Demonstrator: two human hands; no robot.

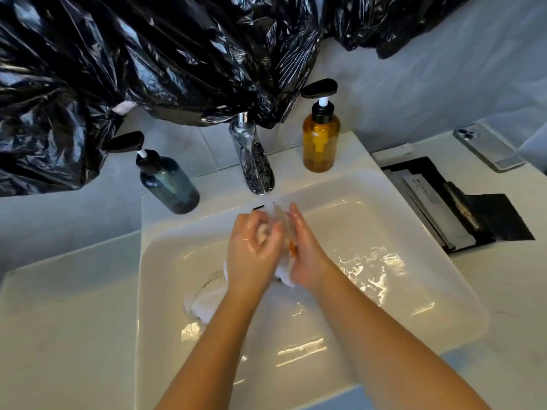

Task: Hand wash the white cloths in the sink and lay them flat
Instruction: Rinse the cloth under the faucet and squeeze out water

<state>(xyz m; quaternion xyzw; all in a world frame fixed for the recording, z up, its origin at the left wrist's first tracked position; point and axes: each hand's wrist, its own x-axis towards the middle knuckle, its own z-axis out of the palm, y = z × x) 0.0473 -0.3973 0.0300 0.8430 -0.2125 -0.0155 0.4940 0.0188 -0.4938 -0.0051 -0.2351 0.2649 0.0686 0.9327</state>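
Left hand [254,247] grips cloth [284,276] under tap [254,167], right hand [306,255] pressed flat against it; I note second cloth [204,303] lying lower-left in sink [384,202] (left hand nearer)

Cloth [284,276] mostly hidden between left hand [254,247] and right hand [306,253]

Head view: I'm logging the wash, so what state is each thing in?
left hand, grips the white cloth
right hand, straight fingers press the white cloth
white cloth, bunched and wet
sink, wet
second cloth, crumpled in the sink
faucet, running
amber bottle, upright
dark bottle, upright
phone, lying back up
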